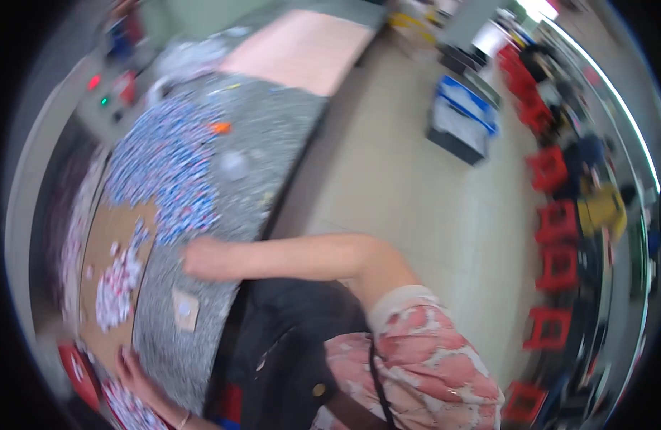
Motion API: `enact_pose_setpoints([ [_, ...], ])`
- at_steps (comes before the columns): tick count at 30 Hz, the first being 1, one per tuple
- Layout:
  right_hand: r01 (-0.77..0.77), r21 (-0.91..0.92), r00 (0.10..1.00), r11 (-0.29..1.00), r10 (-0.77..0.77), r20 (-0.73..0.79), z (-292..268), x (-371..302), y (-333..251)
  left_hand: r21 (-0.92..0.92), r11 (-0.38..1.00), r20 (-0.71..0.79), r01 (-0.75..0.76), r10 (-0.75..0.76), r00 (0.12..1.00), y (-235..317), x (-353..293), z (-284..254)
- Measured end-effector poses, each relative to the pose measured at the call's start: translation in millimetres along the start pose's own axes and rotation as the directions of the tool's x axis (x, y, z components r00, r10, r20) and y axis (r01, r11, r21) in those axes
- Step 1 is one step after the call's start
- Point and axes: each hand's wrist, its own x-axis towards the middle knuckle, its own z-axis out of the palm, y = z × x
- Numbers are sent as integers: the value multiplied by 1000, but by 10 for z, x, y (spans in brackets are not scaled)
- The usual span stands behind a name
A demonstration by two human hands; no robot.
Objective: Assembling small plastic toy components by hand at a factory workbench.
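Observation:
My right hand (210,259) is over the grey speckled tabletop (158,330), just below a big heap of small blue, white and red pieces (162,158). Its fingers are curled together; whatever they may hold is hidden and blurred. Lower left, my left hand (135,376) is at the edge of a brown cardboard sheet (101,244), its fingers stretched out and somewhat apart, with nothing visible in them. On the cardboard lies a smaller pile of white and pink pieces (117,290). A beige card with a round pale spot (185,309) lies between my hands.
A machine panel with red and green lights (101,93) borders the left side. Beyond the heap are an orange piece (221,127), clear plastic (190,57) and a pink sheet (298,50). A blue-and-grey bin (463,118) stands on the floor; red stools (556,269) and people are farther right.

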Motion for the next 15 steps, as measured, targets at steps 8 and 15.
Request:
enact_pose_setpoints([
  [8,-54,78,959,995,30,281,-635,-205,42,-657,704,150,272,-232,961,232,-1192,712],
  [15,-139,288,948,948,43,314,-585,61,-11,-795,530,177,295,-263,948,222,-1459,714],
])
